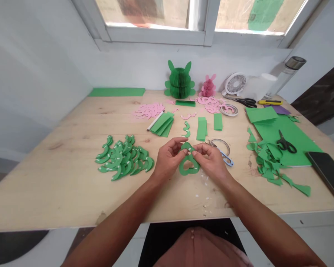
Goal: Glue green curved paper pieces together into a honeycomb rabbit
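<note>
Green paper cutout point(185, 171), pinched between thumb and fingers of both left hand point(169, 155) and right hand point(211, 157), hangs over the table point(72, 181) beside many seemingly finished curved pieces point(125, 159), while folded cards point(163, 124) beyond look uncut.

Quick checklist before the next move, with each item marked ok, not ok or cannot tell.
1. Left hand gripping the green cut paper: ok.
2. Right hand gripping the same paper: ok.
3. Blue-handled tool well clear of the right hand: not ok, it lies close beside it.
4. Black-handled scissors on the green sheet, away from both hands: ok.
5. Yellow cutter blade retracted: cannot tell, too small.
</note>
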### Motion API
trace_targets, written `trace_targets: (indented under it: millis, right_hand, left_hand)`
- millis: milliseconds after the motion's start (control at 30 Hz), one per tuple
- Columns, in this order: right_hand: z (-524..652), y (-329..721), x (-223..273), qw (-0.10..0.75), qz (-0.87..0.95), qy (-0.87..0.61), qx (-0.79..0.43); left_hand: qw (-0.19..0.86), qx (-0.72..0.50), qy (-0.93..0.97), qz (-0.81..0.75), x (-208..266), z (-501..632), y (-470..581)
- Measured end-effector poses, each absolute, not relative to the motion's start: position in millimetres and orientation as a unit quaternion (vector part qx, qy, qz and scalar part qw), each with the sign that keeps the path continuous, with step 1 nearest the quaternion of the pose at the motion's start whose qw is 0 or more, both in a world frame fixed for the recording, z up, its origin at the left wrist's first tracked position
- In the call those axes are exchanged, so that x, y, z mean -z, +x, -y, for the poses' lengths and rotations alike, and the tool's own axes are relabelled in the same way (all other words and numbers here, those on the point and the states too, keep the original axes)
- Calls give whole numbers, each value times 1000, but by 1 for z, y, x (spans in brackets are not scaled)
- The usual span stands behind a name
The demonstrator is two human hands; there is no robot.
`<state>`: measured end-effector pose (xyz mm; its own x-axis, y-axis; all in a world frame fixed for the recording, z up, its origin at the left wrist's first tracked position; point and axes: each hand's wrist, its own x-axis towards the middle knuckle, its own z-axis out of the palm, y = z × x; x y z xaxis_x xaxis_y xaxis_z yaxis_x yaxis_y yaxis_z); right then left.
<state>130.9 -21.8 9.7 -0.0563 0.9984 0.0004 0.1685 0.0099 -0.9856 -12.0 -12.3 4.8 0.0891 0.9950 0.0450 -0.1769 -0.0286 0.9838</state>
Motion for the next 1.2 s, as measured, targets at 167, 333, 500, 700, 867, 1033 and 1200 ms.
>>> trace_targets:
  millis: [167,333,500,700,867,1033,1200]
  right_hand:
    - [22,131,-10,438,562,-536,-453]
    - [21,132,-9,439,570,-536,-441]
    - [20,133,-7,430,588,-539,-423]
    - [20,134,-6,431,611,-542,-384]
    - [20,135,-4,419,618,-549,-376]
    - [19,135,-2,415,615,-550,-383]
    - [20,135,-3,417,616,-551,-379]
  left_hand:
    - [504,-518,542,-429,1,13,-13]
    - [354,-533,630,-439,-2,18,-14]
    - [228,-513,707,-430,-7,19,-15]
    - [137,-503,732,-439,0,16,-14]
    - [99,-500,746,-428,3,15,-14]
    - [85,-495,756,-419,4,15,-14]
    - [76,-494,757,-420,5,14,-14]
